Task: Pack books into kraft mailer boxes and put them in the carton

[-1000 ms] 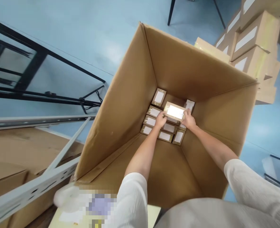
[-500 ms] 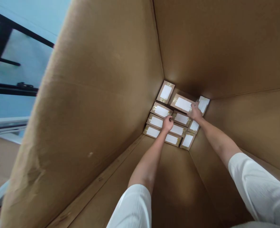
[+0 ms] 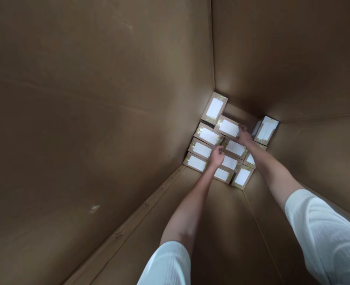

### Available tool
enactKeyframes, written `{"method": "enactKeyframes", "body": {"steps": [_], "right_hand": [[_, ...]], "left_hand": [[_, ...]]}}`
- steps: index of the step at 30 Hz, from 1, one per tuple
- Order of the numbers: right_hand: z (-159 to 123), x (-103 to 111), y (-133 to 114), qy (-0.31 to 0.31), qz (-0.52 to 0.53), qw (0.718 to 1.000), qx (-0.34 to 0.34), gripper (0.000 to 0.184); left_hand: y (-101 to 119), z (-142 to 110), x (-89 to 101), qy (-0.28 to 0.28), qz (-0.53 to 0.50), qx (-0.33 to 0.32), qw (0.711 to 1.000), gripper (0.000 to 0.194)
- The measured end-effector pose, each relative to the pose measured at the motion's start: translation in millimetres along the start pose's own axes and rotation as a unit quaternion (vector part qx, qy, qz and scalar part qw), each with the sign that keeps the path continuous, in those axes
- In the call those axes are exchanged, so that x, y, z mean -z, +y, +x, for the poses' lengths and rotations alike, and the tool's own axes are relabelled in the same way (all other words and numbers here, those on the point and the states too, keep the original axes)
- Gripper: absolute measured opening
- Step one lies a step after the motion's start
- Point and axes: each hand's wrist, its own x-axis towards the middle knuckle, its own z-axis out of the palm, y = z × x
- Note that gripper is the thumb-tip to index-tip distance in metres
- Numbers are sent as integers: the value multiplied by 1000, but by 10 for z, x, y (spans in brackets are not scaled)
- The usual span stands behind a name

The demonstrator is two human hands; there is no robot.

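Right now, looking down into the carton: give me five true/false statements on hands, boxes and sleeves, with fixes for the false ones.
1. The right hand's grip is on the right end of a white-labelled box. True.
2. The left hand's grip is on that same box. False: it is over other boxes, nearer the person.
3. The far-left box is turned crosswise to the one at the right hand. True.
4. Both sleeves are black. False: they are white.
5. The boxes lie at the bottom of the large carton. True.
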Motion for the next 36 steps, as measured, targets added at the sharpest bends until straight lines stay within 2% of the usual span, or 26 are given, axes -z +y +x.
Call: {"method": "enactKeyframes", "body": {"steps": [5,10,15,20,24,27,32,36], "right_hand": [[190,-161,-2,-91,42,994,-44,124],[192,-391,-104,-97,27,994,-48,122],[49,-480,-146,-108,22,993,-31,104],[-165,-380,-115,-147,4,989,5,91],[-416,-300,-166,-128,-8,991,47,86],[-616,-208,-204,-123,-1,991,48,82],[-911,32,-167,-114,-2,993,37,74],[-1146,317,-97,-94,1,995,22,73]], "left_hand": [[30,-2,-8,0,-15,13,1000,36],[18,-3,13,1,-15,22,1000,36],[27,8,18,-2,-11,23,1000,39],[108,7,15,-8,0,48,999,37],[243,-61,40,-19,1,64,998,34],[382,-135,75,-17,3,68,998,34],[634,-254,120,-10,9,71,997,33],[874,-371,164,-10,0,78,997,33]]}}
